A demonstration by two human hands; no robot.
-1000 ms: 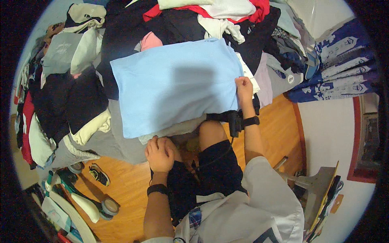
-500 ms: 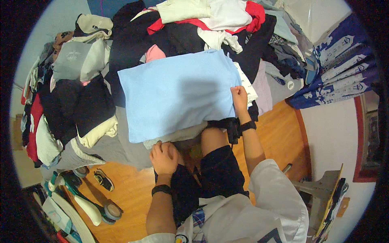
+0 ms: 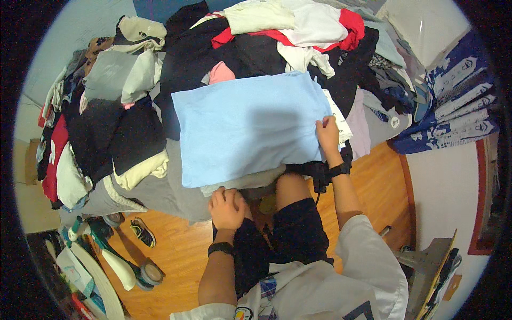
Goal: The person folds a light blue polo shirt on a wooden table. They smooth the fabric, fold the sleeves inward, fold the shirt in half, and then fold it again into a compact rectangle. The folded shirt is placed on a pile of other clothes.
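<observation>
A light blue cloth (image 3: 224,128), a garment by its look, lies spread flat as a rough rectangle in front of me, with a grey shadow across its middle. My right hand (image 3: 328,134) pinches its right edge between closed fingers. Below its front edge shows a grey cloth (image 3: 245,180). My left hand (image 3: 226,207) rests on my left knee with fingers laid flat and holds nothing; its fingertips are close to the grey cloth. Beside my right hand, a white printed cloth (image 3: 341,120) sticks out from under the blue one.
Heaped clothes surround the blue cloth: black garments (image 3: 114,138) on the left, a cream folded garment (image 3: 258,16) at the back, a lilac cloth (image 3: 361,128) on the right. A blue patterned curtain (image 3: 453,101) hangs at right. On the wooden floor are a shoe (image 3: 143,233) and a scooter (image 3: 120,258).
The whole view has shifted, with everything sitting slightly farther right. My right hand keeps its pinch on the blue cloth's edge, and my left hand stays on the knee.
</observation>
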